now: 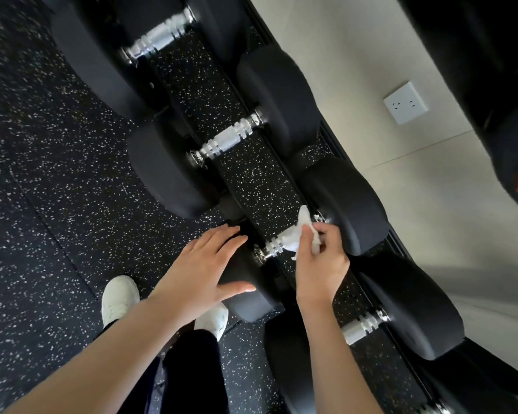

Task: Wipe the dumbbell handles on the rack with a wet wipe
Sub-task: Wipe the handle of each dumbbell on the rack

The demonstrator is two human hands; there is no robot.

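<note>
Right grip [319, 258] is clenched around a white wet wipe [293, 239], pressing it onto the chrome handle [274, 249] of the dumbbell nearest the hands, up against its far black head [350, 204]. Left grip [204, 267] is released, fingers straight and spread, resting flat on that dumbbell's near head [245, 294]. 3 more dumbbells with bare chrome handles lie along the rack [329, 141], 2 beyond [228, 138] and 1 closer [362, 324]. Speckled black floor [57, 189] lies below, with white shoes [118, 297] and a wall socket [405, 103] opposite.
</note>
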